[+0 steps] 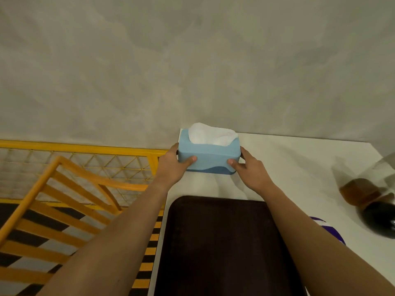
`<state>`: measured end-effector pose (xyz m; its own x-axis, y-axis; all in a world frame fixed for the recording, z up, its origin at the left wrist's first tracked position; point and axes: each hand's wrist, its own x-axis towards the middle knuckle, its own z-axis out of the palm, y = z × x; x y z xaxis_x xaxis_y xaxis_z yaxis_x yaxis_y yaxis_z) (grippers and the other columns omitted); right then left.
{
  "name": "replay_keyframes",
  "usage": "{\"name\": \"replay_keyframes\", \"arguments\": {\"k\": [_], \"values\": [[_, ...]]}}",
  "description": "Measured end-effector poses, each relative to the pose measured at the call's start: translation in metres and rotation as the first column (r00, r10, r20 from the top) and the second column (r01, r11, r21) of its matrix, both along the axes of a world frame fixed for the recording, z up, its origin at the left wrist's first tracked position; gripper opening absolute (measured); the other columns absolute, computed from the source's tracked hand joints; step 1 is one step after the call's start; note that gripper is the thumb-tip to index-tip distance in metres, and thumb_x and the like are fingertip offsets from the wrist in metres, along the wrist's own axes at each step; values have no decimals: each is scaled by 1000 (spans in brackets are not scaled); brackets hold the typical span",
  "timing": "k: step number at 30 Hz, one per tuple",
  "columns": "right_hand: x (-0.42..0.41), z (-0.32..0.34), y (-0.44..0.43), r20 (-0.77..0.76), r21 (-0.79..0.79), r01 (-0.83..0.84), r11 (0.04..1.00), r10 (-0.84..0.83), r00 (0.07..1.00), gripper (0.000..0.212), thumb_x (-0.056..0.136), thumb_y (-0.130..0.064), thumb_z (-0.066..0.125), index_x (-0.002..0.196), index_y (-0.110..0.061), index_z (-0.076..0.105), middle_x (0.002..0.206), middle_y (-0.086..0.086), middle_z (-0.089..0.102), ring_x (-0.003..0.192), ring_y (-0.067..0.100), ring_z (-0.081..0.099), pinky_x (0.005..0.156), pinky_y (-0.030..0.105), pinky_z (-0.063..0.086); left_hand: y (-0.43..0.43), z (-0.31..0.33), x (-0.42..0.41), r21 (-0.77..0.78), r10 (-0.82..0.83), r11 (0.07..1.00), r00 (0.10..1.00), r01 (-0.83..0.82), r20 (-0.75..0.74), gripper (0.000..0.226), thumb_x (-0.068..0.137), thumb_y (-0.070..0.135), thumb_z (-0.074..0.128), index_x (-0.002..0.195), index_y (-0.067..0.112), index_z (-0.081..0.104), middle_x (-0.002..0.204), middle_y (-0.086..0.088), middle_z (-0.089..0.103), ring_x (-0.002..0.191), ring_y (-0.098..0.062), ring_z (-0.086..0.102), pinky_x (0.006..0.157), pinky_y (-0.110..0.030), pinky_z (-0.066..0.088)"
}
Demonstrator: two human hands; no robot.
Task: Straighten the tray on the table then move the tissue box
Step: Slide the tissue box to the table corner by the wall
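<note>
Against the grey wall, the white tabletop [299, 159] carries the dark tray [213, 242], seemingly straight already. Both hands, left hand [173, 167] and right hand [250, 167], clasp the tissue box [208, 157] at the far left corner; moving it remains.

Two bare forearms, no sleeves, left hand [174, 165] and right hand [249, 167] ungloved — no rings, no watch

No readable text, label, brand, number or sign is shown. The blue tissue box [208, 155] carries only a plain wave pattern, and the dark brown tray [224, 242] is unmarked.
</note>
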<state>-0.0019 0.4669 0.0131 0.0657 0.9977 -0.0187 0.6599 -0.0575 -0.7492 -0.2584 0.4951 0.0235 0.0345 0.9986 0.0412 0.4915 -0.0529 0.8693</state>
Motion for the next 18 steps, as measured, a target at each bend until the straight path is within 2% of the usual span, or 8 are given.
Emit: {"name": "replay_keyframes", "arguments": {"k": [6,8,11,15,18], "values": [[3,-4,25,-6,31,11,999,-10,1000,72,95,-63,47,157,-32,28,144,-2,56,113,18,59,87,25,38,27,1,-1,23,-10,1000,1000,11,-23,69,85,48,75,143,18,53,130,-1,66,110,-14,60,70,-7,42],[3,-6,36,-1,41,3,999,-3,1000,72,95,-64,46,157,-32,29,144,-3,56,110,15,57,86,21,38,38,-1,-2,30,-7,1000,1000,8,-25,67,85,49,75,141,17,56,129,-1,68,111,-15,62,68,-5,41],[1,-8,50,-19,59,-4,998,5,1000,68,96,-62,47,156,-33,31,143,-5,57,103,9,52,77,12,36,53,-4,-4,49,5,999,999,-3,-40,66,85,51,74,139,17,58,129,-2,69,111,-15,62,70,-8,40],[4,-9,67,-37,53,-9,999,11,999,67,97,-60,49,156,-33,30,145,-6,56,109,9,51,87,23,35,67,-10,-4,48,18,999,999,-17,-28,71,83,50,77,141,17,55,131,-3,67,117,-20,63,77,-13,44],[5,-11,76,-43,55,-17,998,19,999,69,97,-60,49,156,-33,29,145,-5,55,122,19,55,90,24,35,75,-15,-8,31,7,999,999,-5,-46,77,80,35,84,146,17,49,136,-5,65,122,-23,62,88,-24,49]]}}
